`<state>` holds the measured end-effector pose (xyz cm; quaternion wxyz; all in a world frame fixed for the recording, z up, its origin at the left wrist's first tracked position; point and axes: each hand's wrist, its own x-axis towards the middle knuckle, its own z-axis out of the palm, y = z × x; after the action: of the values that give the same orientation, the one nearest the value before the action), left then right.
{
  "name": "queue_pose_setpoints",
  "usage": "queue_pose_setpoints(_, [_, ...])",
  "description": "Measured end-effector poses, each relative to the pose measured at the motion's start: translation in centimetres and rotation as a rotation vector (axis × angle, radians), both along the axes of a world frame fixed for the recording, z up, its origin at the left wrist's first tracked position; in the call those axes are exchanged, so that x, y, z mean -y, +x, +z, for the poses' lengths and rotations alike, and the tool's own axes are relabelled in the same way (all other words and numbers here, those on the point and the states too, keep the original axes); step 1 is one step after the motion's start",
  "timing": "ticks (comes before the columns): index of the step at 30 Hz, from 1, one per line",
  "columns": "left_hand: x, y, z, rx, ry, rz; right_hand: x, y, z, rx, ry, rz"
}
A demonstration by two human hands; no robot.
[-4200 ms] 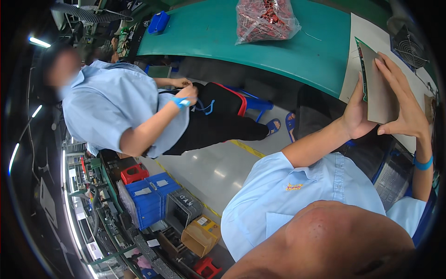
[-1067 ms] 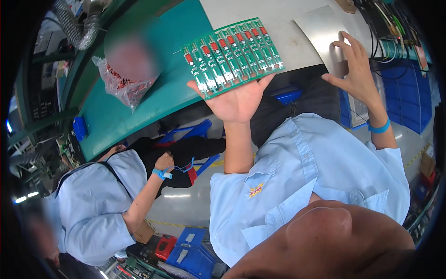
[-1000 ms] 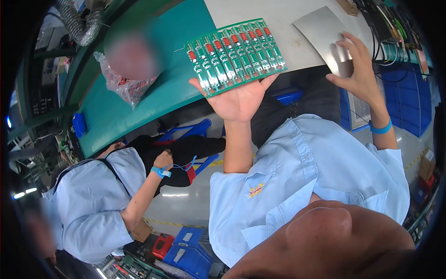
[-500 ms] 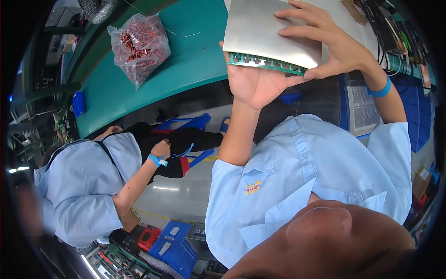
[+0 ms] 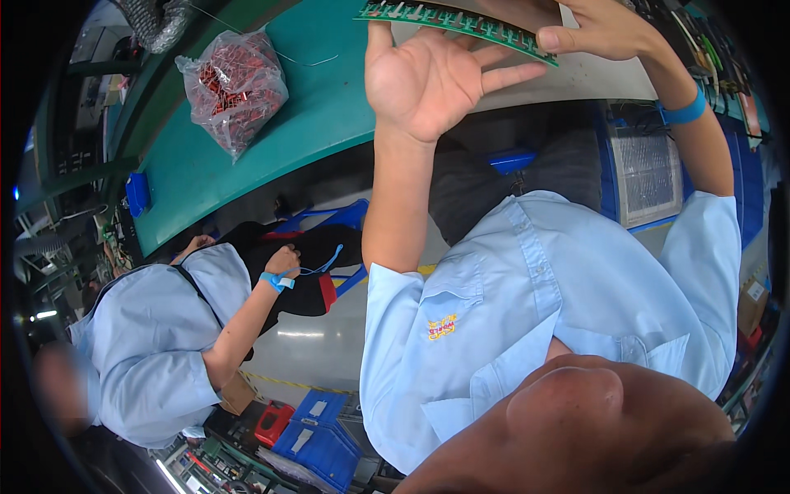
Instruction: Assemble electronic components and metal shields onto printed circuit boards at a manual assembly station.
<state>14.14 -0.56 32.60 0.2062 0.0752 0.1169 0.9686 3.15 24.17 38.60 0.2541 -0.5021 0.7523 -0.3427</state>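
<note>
A green circuit board [image 5: 461, 25] with a row of metal parts along its edge is held up, tilted, at the top of the view. A smooth, shiny surface [image 5: 527, 11] shows just behind that edge, cut off by the frame. My left hand [image 5: 424, 82] supports the board from beneath, palm up, fingers spread and partly hidden behind it. At the board's right end, the thumb of my right hand [image 5: 601, 31] presses near the corner. The other fingers of that hand run out of view at the top.
A clear plastic bag of red parts [image 5: 236, 90] lies on the green bench top [image 5: 329, 107] to the left. Another person [image 5: 156, 329] in light blue sits at left. Tools [image 5: 720, 58] stand far right. Blue bins [image 5: 317, 436] are on the floor behind.
Both hands have moved up and slightly left with the board. The silver metal sheet that faced me has tipped nearly out of sight, and more of the board's edge shows.
</note>
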Motion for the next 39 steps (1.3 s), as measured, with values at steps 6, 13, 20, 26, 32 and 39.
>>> queue_pose_setpoints(6, [1.2, -0.6, 1.7, -0.002, -0.05, -0.015, 0.1, -0.1, 1.9, 0.063, 0.112, 0.011])
queue_pose_setpoints(13, [1.3, -0.3, 4.5, 0.005, -0.123, -0.032, 0.9, 0.2, 4.8, 0.15, 0.226, 0.03])
queue_pose_setpoints(20, [-2.5, -1.9, 7.6, -0.286, -0.802, 0.274, -1.2, 2.4, 11.6, -0.375, 0.166, -0.064])
queue_pose_setpoints(26, [3.4, -4.3, 6.0, 0.103, 0.039, -0.125, 0.1, 1.1, 11.6, -0.356, 0.103, -0.072])
queue_pose_setpoints(32, [3.7, -2.8, 6.3, -0.013, 0.154, -0.115, 1.0, -0.7, 10.8, -0.344, 0.039, -0.019])
queue_pose_setpoints(39, [4.2, -3.2, 6.0, -0.218, -0.028, -0.061, 1.1, -1.7, 10.7, -0.315, -0.005, 0.025])
